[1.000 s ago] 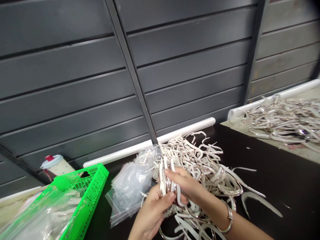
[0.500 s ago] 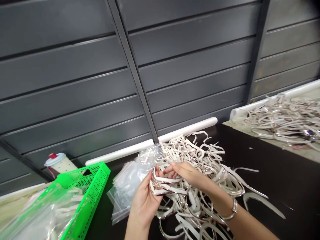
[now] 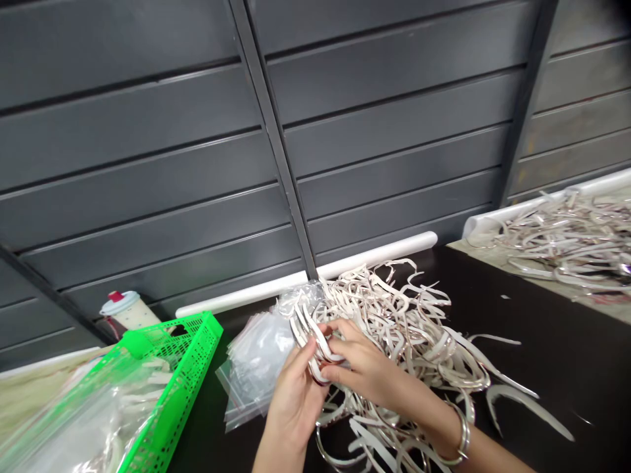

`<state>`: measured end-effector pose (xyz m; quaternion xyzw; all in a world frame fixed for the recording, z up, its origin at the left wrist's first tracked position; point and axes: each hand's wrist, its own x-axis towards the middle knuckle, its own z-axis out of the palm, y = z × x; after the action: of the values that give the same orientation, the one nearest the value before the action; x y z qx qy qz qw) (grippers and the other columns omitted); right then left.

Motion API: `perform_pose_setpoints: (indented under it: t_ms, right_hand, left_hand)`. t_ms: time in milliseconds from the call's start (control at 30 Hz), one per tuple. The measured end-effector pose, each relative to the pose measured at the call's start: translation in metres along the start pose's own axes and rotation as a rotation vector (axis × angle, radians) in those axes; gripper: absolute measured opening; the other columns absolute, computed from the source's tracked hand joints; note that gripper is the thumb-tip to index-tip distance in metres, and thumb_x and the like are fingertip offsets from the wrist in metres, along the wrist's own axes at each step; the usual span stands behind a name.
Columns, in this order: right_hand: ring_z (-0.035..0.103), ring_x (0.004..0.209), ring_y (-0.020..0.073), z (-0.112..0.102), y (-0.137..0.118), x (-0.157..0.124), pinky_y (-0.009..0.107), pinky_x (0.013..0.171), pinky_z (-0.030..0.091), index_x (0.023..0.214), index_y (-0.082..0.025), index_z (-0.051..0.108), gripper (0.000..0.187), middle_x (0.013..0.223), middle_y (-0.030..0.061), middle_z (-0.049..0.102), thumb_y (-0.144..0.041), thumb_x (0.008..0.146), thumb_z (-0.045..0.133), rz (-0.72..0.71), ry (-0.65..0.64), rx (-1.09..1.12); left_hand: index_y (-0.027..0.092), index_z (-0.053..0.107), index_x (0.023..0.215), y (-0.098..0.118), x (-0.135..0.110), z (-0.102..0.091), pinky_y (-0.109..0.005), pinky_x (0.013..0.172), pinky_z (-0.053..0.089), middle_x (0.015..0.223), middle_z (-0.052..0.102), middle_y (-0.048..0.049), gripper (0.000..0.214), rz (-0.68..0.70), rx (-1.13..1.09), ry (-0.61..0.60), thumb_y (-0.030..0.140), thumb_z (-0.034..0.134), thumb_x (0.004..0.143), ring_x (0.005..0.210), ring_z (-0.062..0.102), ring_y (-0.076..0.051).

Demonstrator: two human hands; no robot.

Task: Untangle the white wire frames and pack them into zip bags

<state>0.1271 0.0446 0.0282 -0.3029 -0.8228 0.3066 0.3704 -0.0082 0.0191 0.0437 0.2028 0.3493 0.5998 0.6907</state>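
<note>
Two hands clamp together, left hand (image 3: pixel 294 407) below right hand (image 3: pixel 362 368), on a tilted bunch of white strips (image 3: pixel 309 338) just beside the tangled pile (image 3: pixel 409 322)

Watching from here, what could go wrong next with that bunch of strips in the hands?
Judging from this view, three risks:
The bunch of white, silver-edged strips between the left hand and right hand may be tangled with the pile, so pulling could drag more out.
The pile overlaps the clear zip bags, which might shift with it.
Strip loops near the right wrist's bangle could snag on it.
</note>
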Motion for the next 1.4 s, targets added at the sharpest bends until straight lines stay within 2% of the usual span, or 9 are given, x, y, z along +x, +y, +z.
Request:
perform_pose_setpoints:
  t_ms: [167,333,567,667,800,1000,1133,1267,1400]
  right_hand:
    - [0.052,0.089,0.0192,-0.002,0.004,0.003,0.032,0.082,0.043,0.068,-0.017,0.057,0.019,0.089,0.0046,0.055,-0.021,0.087,0.056,-0.08,0.023,0.081]
    - [0.055,0.077,0.0179,-0.007,0.007,0.004,0.029,0.07,0.044,0.079,-0.017,0.06,0.021,0.082,0.0049,0.058,-0.027,0.092,0.047,0.007,0.138,0.194]
    - [0.047,0.105,0.0247,0.0,-0.007,-0.001,0.041,0.096,0.037,0.096,-0.018,0.06,0.016,0.103,0.0082,0.059,-0.026,0.094,0.047,-0.105,-0.053,-0.108]
    - [0.046,0.11,0.0257,0.001,-0.008,-0.004,0.044,0.1,0.036,0.1,-0.017,0.059,0.017,0.103,0.0088,0.06,-0.023,0.095,0.044,-0.155,-0.094,-0.226]
    - [0.046,0.114,0.0271,0.003,-0.001,-0.009,0.046,0.105,0.033,0.116,-0.016,0.053,0.027,0.112,0.0103,0.059,-0.021,0.09,0.054,-0.225,-0.138,-0.297]
    - [0.044,0.12,0.037,0.004,0.007,-0.013,0.053,0.101,0.038,0.122,-0.01,0.054,0.055,0.125,0.0192,0.054,-0.021,0.071,0.07,-0.072,-0.113,-0.328]
    - [0.052,0.113,0.0329,-0.004,0.004,-0.015,0.047,0.1,0.041,0.117,-0.015,0.062,0.048,0.118,0.0143,0.06,-0.017,0.07,0.065,-0.026,-0.316,-0.223]
    - [0.055,0.11,0.0324,-0.007,-0.001,-0.015,0.045,0.097,0.042,0.118,-0.012,0.062,0.048,0.115,0.0155,0.063,-0.014,0.069,0.059,0.017,-0.389,-0.152]
    - [0.059,0.098,0.0272,-0.006,-0.005,-0.014,0.039,0.093,0.043,0.09,-0.018,0.07,0.024,0.095,0.0067,0.069,-0.014,0.071,0.057,-0.013,-0.478,-0.013]
  left_hand:
    - [0.008,0.071,0.089,0.002,-0.004,0.0,-0.021,0.057,0.049,0.082,0.07,-0.0089,0.012,-0.02,-0.042,-0.095,0.013,0.064,0.081,0.066,0.063,-0.013]
    - [0.01,0.069,0.081,0.009,-0.003,0.002,-0.029,0.072,0.054,0.084,0.072,-0.0082,0.025,-0.062,-0.096,-0.03,0.014,0.047,0.092,0.076,0.068,-0.017]
    - [0.005,0.069,0.092,0.006,0.001,0.008,-0.031,0.088,0.051,0.087,0.073,-0.0121,0.048,-0.087,-0.159,-0.028,0.034,0.032,0.098,0.088,0.067,-0.019]
    - [0.005,0.07,0.089,0.0,0.0,0.004,-0.032,0.089,0.049,0.09,0.073,-0.013,0.046,-0.077,-0.166,-0.063,0.042,0.042,0.093,0.093,0.066,-0.023]
    - [0.011,0.067,0.073,-0.011,0.0,-0.002,-0.029,0.081,0.051,0.096,0.072,-0.0095,0.017,-0.019,-0.072,-0.016,0.027,0.071,0.075,0.087,0.067,-0.021]
    - [0.014,0.065,0.068,-0.022,-0.008,0.001,-0.022,0.061,0.047,0.068,0.067,-0.0024,0.026,0.049,0.011,0.023,0.033,0.081,0.063,0.063,0.062,-0.014]
    - [0.014,0.071,0.086,-0.026,-0.017,0.005,-0.025,0.071,0.046,0.079,0.069,-0.0066,0.039,0.046,0.206,-0.092,0.041,0.082,0.06,0.08,0.064,-0.02]
    - [0.015,0.075,0.092,-0.02,-0.024,0.006,-0.027,0.082,0.043,0.093,0.069,-0.0084,0.041,0.153,0.463,-0.146,0.046,0.076,0.065,0.094,0.06,-0.023]
    - [0.016,0.076,0.088,-0.012,-0.031,0.004,-0.026,0.071,0.045,0.11,0.064,-0.0095,0.04,0.133,0.583,-0.239,0.051,0.071,0.069,0.09,0.06,-0.023]
